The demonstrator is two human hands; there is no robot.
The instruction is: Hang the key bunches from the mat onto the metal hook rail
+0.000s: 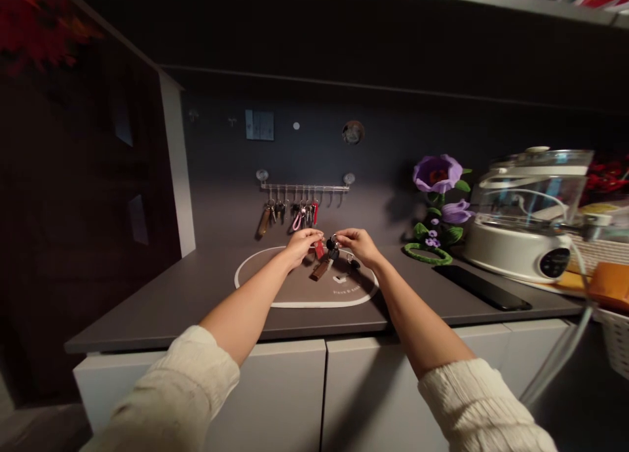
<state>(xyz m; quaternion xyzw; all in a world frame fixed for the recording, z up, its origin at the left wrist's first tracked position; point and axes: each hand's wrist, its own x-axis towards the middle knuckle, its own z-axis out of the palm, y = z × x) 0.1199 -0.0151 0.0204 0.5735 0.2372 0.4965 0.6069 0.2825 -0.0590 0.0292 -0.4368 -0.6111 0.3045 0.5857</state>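
Over the oval mat [260,278], my left hand [303,245] pinches a small red tag [319,249]. My right hand [360,244], just to its right, is closed on a bunch of keys [333,249] with dark fobs. A brown key holder [320,270] is below the bunch, between my hands; whether it hangs or rests on the mat I cannot tell. Another dark key fob [353,262] lies on the mat under my right hand. Behind them, a hook rail [304,188] on the wall holds several keys, among them a pink loop [297,221].
On the counter [167,301] to the right are a purple knitted flower [437,173], a black phone [481,287] and a white appliance [515,245] with a clear top. An orange object [610,285] sits at the far right. A dark shelf [373,39] overhangs the counter.
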